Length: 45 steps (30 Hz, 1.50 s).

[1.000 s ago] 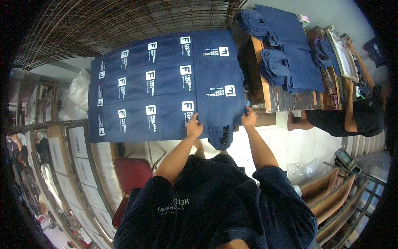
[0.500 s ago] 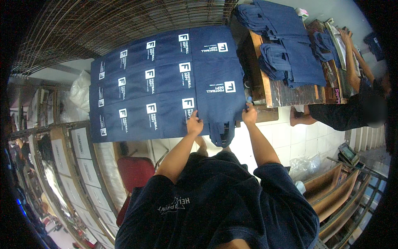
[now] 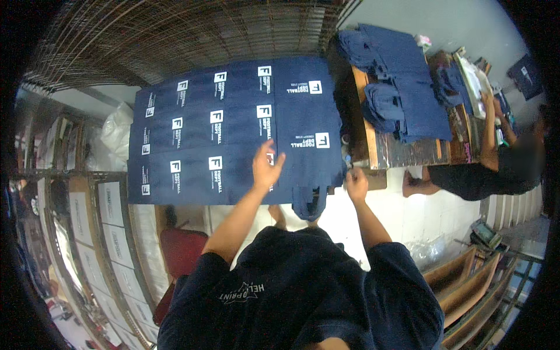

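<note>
Several navy blue cloth bags [image 3: 233, 134] with white square prints lie overlapping in three rows on a flat surface in front of me. My left hand [image 3: 266, 168] is raised over the near row with fingers spread, holding nothing. My right hand [image 3: 356, 184] pinches the right edge of the nearest bag [image 3: 303, 175], whose handle loops [image 3: 308, 204] hang over the near edge. I wear a dark blue shirt.
A wooden table [image 3: 385, 146] at the right carries a pile of unprinted navy bags [image 3: 396, 87]. A person in a black shirt [image 3: 484, 172] works beyond it. A metal mesh rack [image 3: 175, 35] lies behind; a red stool [image 3: 184, 251] stands at lower left.
My left hand has lifted off the bag's near edge and moved up over the row, fingers spread. My right hand has shifted right to the bag's edge.
</note>
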Motion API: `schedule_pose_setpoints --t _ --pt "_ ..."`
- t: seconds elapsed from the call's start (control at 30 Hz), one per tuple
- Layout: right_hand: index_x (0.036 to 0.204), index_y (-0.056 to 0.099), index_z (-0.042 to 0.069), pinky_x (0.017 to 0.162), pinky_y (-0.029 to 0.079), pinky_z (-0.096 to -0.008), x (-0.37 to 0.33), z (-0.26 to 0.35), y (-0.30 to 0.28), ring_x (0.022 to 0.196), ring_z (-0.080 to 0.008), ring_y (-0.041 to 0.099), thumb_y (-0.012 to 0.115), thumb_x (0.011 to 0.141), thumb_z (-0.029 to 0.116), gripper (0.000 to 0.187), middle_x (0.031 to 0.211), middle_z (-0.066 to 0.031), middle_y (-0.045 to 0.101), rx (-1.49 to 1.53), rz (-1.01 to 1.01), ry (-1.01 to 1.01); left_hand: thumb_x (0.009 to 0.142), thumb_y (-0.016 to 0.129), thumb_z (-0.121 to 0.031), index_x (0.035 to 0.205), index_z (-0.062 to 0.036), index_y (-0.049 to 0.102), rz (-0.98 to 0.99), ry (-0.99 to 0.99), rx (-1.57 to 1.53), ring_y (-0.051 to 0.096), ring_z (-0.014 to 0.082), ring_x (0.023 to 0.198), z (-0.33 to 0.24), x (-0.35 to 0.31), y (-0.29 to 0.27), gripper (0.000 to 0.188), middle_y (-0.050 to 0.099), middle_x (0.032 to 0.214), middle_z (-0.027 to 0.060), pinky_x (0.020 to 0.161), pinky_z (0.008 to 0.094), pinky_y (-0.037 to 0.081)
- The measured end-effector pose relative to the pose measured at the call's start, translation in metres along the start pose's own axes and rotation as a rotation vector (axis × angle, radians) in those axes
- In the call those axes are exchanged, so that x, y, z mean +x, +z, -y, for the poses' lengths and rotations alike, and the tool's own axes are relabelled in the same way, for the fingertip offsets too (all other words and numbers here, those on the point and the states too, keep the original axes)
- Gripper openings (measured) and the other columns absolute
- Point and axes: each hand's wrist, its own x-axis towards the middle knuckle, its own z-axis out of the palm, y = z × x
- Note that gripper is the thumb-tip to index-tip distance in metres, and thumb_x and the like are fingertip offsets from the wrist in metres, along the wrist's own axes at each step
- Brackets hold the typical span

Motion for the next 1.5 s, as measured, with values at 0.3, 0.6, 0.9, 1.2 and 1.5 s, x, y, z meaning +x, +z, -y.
schedule_pose_setpoints --t 0.3,0.6,0.9,1.2,1.5 --pt "0.116 0.050 0.007 0.075 0.048 -0.0381 -0.093 -0.120 -0.091 0.082 -0.0300 0.062 0.066 0.072 0.027 0.051 0.079 -0.0172 0.064 -0.237 0.334 0.533 0.085 0.053 -0.043 0.133 0.0013 0.018 -0.081 0.238 -1.307 0.044 0.0271 0.112 -0.276 0.205 -0.136 0.075 0.040 0.124 0.0206 0.092 0.0399 0.041" --pt "0.115 0.052 0.006 0.082 0.047 -0.0370 -0.111 -0.164 -0.129 0.093 -0.0294 0.060 0.065 0.072 0.027 0.050 0.094 -0.0190 0.063 -0.114 0.261 0.724 0.092 0.036 -0.023 0.105 -0.0094 0.039 -0.330 0.062 -1.416 0.058 0.0197 0.081 -0.298 0.233 -0.122 0.019 0.058 0.091 0.0086 0.064 0.0330 0.045" --pt "0.111 0.055 0.004 0.080 0.048 -0.0365 -0.093 -0.172 -0.117 0.086 -0.0298 0.062 0.066 0.072 0.024 0.045 0.089 -0.0196 0.064 -0.063 0.294 0.610 0.091 0.047 -0.027 0.090 -0.0073 0.041 -0.345 0.011 -1.279 0.059 0.0184 0.065 -0.293 0.205 -0.122 0.021 0.051 0.070 0.0028 0.058 0.0313 0.047" --pt "0.107 0.054 0.008 0.050 0.041 -0.0231 0.068 -0.120 -0.153 0.059 -0.0094 0.051 0.064 0.081 0.027 0.034 0.074 -0.0004 0.054 1.029 -0.307 0.540 0.090 0.047 -0.025 0.132 0.0021 0.022 -0.245 -0.032 -1.336 0.044 0.0302 0.111 -0.215 0.049 -0.091 0.056 0.040 0.112 0.0170 0.100 0.0406 0.037" --pt "0.138 0.000 0.008 0.094 0.036 -0.0508 0.241 -0.119 -0.189 0.121 -0.0409 0.033 0.058 0.069 0.066 0.107 0.134 -0.0290 0.022 1.650 -0.289 0.712 0.080 0.061 -0.031 0.087 -0.0102 0.038 -0.402 -0.772 -1.204 0.051 0.0203 0.073 -0.009 -0.103 -0.005 0.032 0.045 0.075 0.0052 0.072 0.0367 0.046"
